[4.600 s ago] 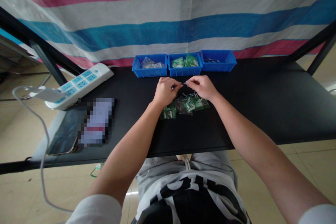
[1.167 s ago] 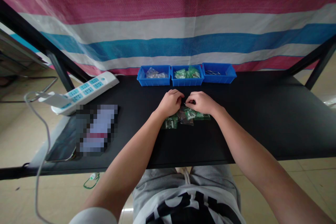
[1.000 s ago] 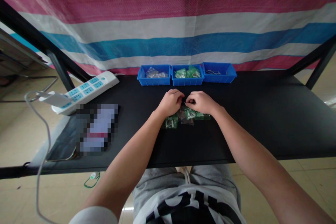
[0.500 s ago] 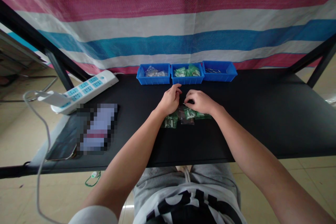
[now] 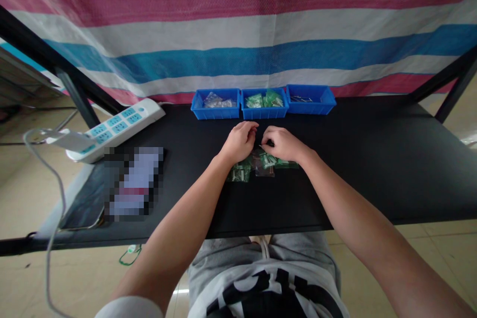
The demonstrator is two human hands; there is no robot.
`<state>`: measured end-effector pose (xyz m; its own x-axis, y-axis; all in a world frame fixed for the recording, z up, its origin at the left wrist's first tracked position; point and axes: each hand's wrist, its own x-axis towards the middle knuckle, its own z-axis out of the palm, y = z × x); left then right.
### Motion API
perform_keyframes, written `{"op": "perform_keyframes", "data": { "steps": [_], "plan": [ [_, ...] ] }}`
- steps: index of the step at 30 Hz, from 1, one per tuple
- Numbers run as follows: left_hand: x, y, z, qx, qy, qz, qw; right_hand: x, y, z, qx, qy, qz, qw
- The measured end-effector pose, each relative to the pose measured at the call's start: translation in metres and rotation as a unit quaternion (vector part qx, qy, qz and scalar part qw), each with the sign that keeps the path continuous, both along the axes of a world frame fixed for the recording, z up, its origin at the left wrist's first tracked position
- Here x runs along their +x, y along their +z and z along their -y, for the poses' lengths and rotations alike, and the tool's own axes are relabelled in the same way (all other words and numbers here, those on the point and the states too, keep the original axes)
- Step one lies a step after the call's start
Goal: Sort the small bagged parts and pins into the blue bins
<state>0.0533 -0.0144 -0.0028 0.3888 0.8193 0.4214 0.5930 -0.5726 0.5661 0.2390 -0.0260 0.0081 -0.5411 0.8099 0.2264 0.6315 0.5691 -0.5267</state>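
Observation:
Over the middle of the black table, my left hand [image 5: 241,141] is closed with its fingers curled together; whatever is in them, if anything, is hidden. Facing it, my right hand [image 5: 283,143] pinches thumb and forefinger on a small pale piece [image 5: 261,146], too small to name. Below the left wrist lies a green-tinted plastic bag [image 5: 239,174] of small metal parts. Between the hands are a clear plastic bag [image 5: 264,171] and another green bag of silvery parts [image 5: 268,160]. A further green bag [image 5: 287,164] is partly under the right wrist.
Along the back stand a blue bin with clear bags [image 5: 215,113], a blue bin with green bags [image 5: 264,112] and a blue bin with thin metal pieces [image 5: 313,108]. At left are a power strip [image 5: 115,126], its cable, and a dark flat item [image 5: 91,198] beside a blurred-out object [image 5: 136,184].
The whole view has shifted slightly left. My left hand has dropped and turned a little; the right hand keeps its pinch. The bags and bins stay in place.

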Motion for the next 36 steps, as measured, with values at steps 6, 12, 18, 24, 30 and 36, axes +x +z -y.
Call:
{"op": "perform_keyframes", "data": {
  "steps": [6,12,18,24,30,36],
  "plan": [
    [0.000,0.002,0.001,-0.002,-0.003,-0.017,1.000,0.002,0.001,0.000,0.005,0.011,-0.057,0.998],
    [0.000,0.005,0.002,0.000,-0.009,-0.004,1.000,0.003,0.010,0.003,0.038,-0.042,-0.140,0.989],
    [-0.001,0.016,0.008,-0.005,-0.101,-0.004,0.995,0.001,0.013,0.004,-0.050,-0.092,-0.334,0.937],
    [0.001,0.016,0.006,0.011,-0.083,-0.059,0.995,0.001,0.009,-0.002,-0.140,-0.094,-0.412,0.895],
    [0.001,0.012,0.004,0.034,-0.026,-0.059,0.997,0.002,0.007,-0.003,-0.137,-0.113,-0.402,0.898],
    [0.000,0.009,0.002,0.041,0.027,-0.044,0.998,0.001,0.010,-0.002,-0.115,-0.135,-0.370,0.912]
  ]
}}
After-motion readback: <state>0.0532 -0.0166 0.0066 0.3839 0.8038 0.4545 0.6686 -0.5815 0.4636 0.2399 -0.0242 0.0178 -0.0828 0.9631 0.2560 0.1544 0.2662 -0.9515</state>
